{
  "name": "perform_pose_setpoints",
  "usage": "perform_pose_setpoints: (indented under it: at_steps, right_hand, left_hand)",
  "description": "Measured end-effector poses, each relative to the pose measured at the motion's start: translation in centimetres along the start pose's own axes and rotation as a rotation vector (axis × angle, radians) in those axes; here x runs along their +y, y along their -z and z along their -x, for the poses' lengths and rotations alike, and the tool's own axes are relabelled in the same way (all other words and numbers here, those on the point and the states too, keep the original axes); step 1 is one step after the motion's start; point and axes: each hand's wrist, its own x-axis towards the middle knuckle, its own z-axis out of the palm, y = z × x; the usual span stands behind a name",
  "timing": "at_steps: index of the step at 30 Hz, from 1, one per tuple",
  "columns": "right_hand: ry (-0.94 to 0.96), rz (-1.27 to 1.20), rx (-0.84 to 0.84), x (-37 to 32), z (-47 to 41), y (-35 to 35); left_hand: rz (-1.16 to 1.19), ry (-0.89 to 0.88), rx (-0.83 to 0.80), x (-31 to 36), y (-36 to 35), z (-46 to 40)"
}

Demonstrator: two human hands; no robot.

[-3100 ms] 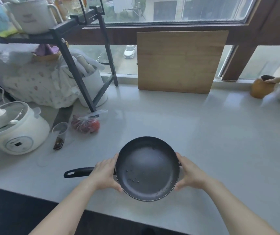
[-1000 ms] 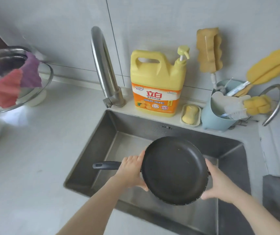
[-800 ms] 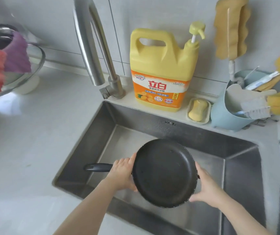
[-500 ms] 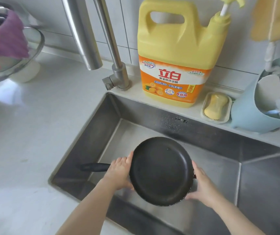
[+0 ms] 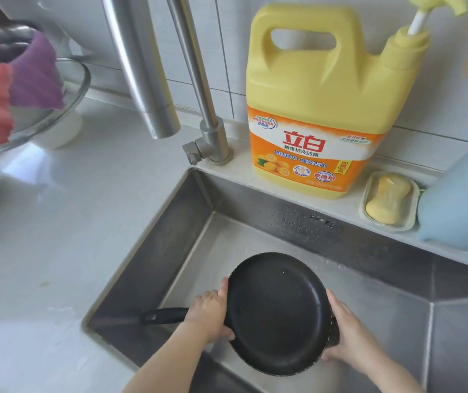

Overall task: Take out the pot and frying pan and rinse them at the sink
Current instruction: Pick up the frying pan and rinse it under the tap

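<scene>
Head view: frying pan (image 5: 278, 313), black, is held over the basin of the steel sink (image 5: 187, 219), tilted so its inner face shows to the camera. Its handle (image 5: 164, 316) points to the person's left, toward the sink's left wall.

Left hand (image 5: 210, 312): fingers curled round the pan's left rim where the handle joins, thumb underneath. Right hand (image 5: 346, 334): palm and fingers curled against the right rim from outside, gripping it.

Faucet (image 5: 142, 66): spout end hangs above the sink's left rear corner; its base (image 5: 213, 143) stands on the rear ledge. No water stream is visible.

Rear ledge, left to right: yellow detergent jug (image 5: 320, 109) with an orange label and pump top; a soap bar (image 5: 388, 199) in a dish; a pale blue holder (image 5: 451, 217), cut off by the frame edge.

Bench (image 5: 57, 222): white, left of the sink. A glass bowl (image 5: 68, 89) holding red and purple cloths (image 5: 14, 92) stands at the far left.
</scene>
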Motion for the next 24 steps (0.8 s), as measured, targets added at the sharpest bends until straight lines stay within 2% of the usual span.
perform_pose_setpoints:
  at_steps: [2, 6, 9, 11, 14, 17, 24]
  right_hand:
    - [0.002, 0.017, -0.002, -0.1, -0.1, 0.2]
    - [0.013, 0.054, -0.008, -0.5, -0.1, 0.5]
    - [0.015, 0.076, 0.008, -0.8, -0.2, 0.6]
    - [0.017, 0.079, 0.013, -0.9, -0.1, 0.7]
    - [0.009, 0.076, -0.004, -0.9, -0.1, 0.8]
    - [0.01, 0.07, -0.005, -0.7, -0.1, 0.7]
    - [0.011, 0.089, -0.01, 0.0, -0.6, 0.3]
  left_hand:
    - [0.241, 0.045, 0.091, 0.1, 2.0, 0.2]
    - [0.844, 0.113, 0.618, -0.7, 10.0, 0.5]
    - [0.978, 0.09, 0.909, -1.2, 17.2, 0.4]
    - [1.029, 0.069, 0.952, -1.0, 21.1, 0.1]
    - [1.012, 0.16, 0.928, -0.8, 24.0, -0.9]
    - [0.994, 0.236, 0.942, -0.9, 24.3, -2.0]
    - [1.014, 0.207, 0.941, -1.6, 23.9, -2.8]
